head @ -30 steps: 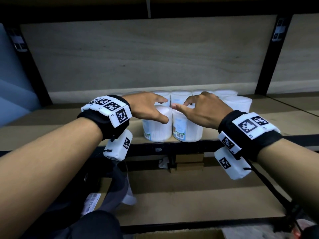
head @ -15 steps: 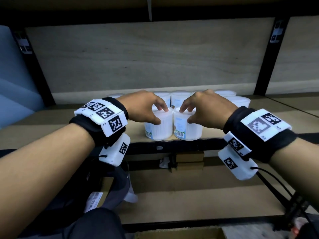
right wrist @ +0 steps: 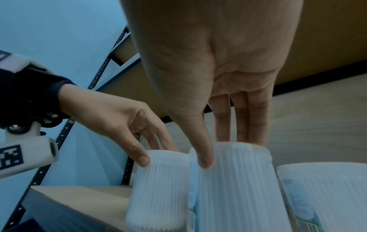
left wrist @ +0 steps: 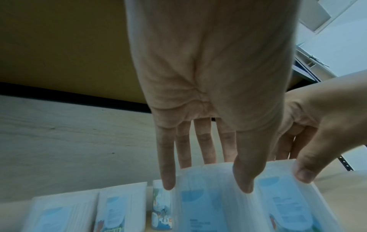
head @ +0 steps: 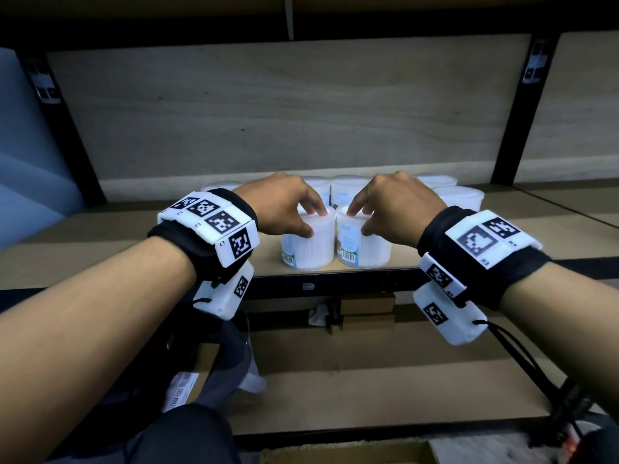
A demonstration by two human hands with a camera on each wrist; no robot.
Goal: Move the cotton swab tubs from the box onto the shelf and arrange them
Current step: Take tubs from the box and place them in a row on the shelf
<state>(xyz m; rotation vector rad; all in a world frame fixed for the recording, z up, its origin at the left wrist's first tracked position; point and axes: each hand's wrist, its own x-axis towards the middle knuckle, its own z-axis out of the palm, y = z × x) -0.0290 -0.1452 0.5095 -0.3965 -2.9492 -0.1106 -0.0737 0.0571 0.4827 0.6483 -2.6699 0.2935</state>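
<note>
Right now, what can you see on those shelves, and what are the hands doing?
Front tubs: two, white, side by side at the shelf's front edge.
Back tubs: several, white, behind them; exact number partly hidden.
Shelf: one, light wood, black frame.
Small boxes: stacked, brown, on the lower shelf.
Cardboard box: one, brown, bottom edge.
Left hand: grips the left front tub's top.
Right hand: grips the right front tub's top.

Seven visible cotton swab tubs (head: 310,242)
</note>
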